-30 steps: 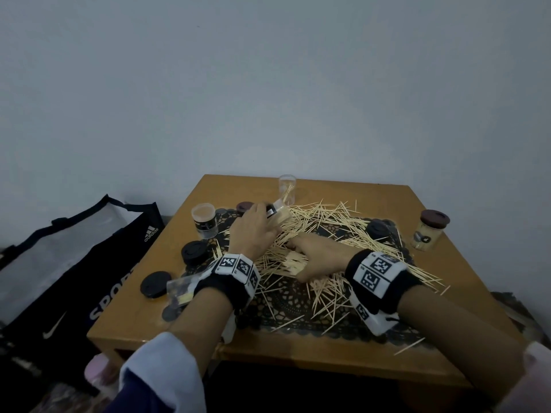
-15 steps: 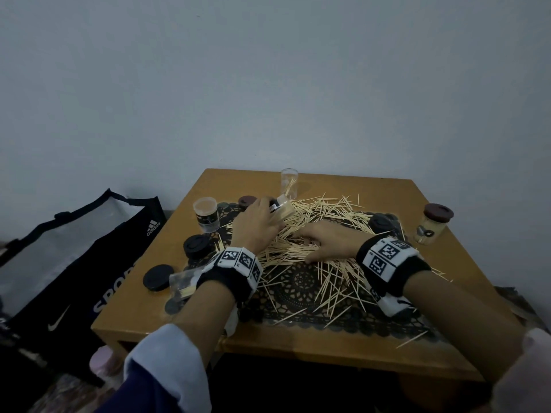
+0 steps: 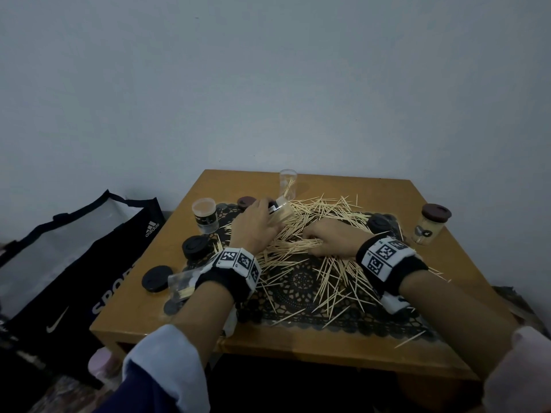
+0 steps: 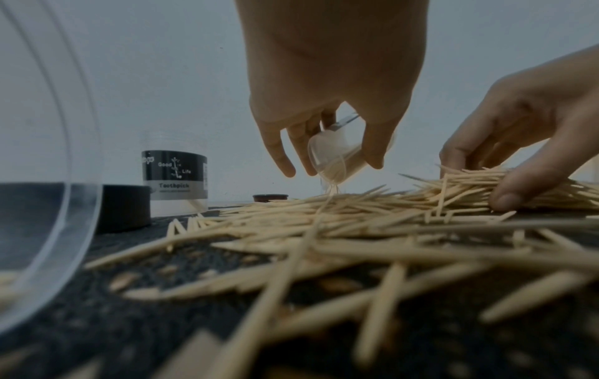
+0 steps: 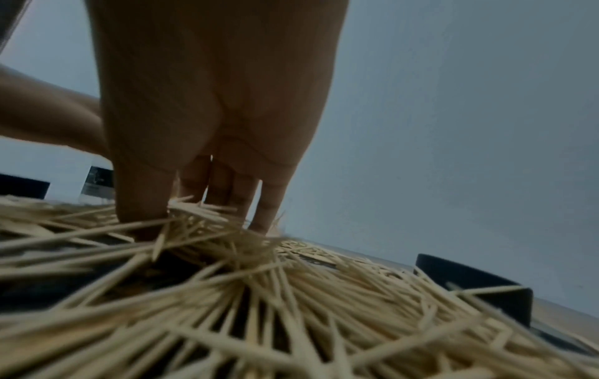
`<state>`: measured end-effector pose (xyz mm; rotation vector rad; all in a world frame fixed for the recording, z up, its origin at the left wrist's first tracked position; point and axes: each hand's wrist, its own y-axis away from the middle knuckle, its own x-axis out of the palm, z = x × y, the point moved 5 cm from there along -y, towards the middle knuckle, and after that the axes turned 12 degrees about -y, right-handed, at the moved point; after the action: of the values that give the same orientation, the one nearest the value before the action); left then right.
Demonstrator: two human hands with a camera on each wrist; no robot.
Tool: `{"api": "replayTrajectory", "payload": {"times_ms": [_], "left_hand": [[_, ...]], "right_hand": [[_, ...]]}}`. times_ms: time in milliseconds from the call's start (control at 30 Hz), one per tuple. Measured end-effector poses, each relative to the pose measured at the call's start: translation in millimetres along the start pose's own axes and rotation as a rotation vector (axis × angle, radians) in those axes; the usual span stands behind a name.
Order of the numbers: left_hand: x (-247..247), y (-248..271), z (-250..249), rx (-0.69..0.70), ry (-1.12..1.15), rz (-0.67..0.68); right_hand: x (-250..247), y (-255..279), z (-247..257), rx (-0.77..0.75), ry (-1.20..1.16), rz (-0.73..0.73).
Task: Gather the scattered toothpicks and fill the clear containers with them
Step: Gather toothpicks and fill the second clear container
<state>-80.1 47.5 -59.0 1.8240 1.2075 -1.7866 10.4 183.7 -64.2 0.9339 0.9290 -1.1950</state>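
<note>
While the left hand [image 3: 253, 225] curls its fingers [image 4: 278, 151] round a clear container [image 4: 340, 156], tilted with its mouth down at the heap, the right hand [image 3: 334, 238] sits just beside it, thumb and fingers [image 5: 149, 195] closed on a bunch of toothpicks [image 3: 298, 248]. Most toothpicks lie scattered over the black lace mat [image 3: 301, 284] on the wooden desk [image 3: 143, 305]. Another clear container [image 3: 288, 183] stands upright behind the heap with a few toothpicks inside, a labelled one [image 3: 205, 214] at the left, and a lidded one [image 3: 430, 223] at the right.
</note>
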Motion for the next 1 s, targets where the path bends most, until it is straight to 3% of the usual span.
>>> {"api": "replayTrajectory", "payload": {"times_ms": [233,533,1000], "left_hand": [[-0.1,0.2,0.7,-0.01,0.008,-0.006],[-5.5,0.1,3.1,-0.046,0.01,-0.069],[-7.9,-0.1,2.8,-0.089,0.015,-0.07]], "right_hand": [[5.4,-1.0,6.2,0.038,0.052,0.039],[-7.0,1.6,-4.8,0.11,-0.042,-0.034],[-25.6,-3.1,-10.7,0.189,-0.594,-0.147]]}}
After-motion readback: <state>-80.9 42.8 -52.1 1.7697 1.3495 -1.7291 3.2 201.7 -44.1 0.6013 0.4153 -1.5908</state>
